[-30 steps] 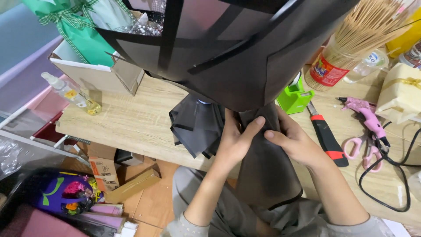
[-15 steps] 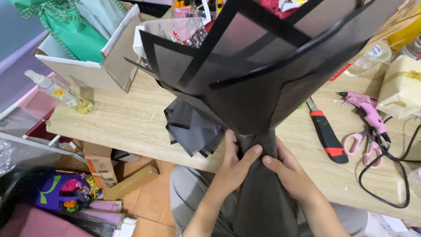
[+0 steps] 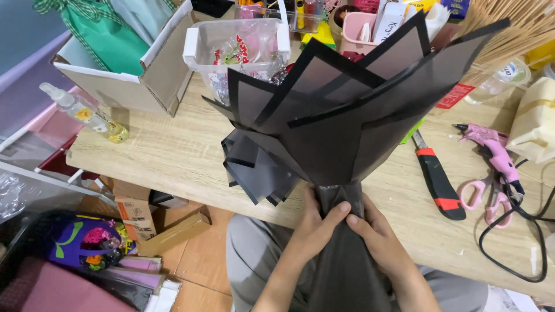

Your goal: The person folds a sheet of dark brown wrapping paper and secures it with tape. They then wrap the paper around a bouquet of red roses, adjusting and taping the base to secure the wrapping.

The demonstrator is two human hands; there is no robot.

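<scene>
Gripping the neck of the black paper bouquet wrap (image 3: pixel 347 121), left hand (image 3: pixel 315 225) and right hand (image 3: pixel 376 234) both clenched there | wrap stood at 12 o'clock above the table (image 3: pixel 173 156) | sheets fanned and gathered, no tie visible yet | cutter (image 3: pixel 437 182) at 3 o'clock

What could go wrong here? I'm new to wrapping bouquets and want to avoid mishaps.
Both hands, left and right, pinch only the narrow neck of the black paper wrap; if the grip loosens, the layered sheets could splay apart. The wide top leans over the clear plastic bin and could knock it. The utility knife and pink glue gun lie close to the right elbow's side, so a careless reach might hit them.
</scene>
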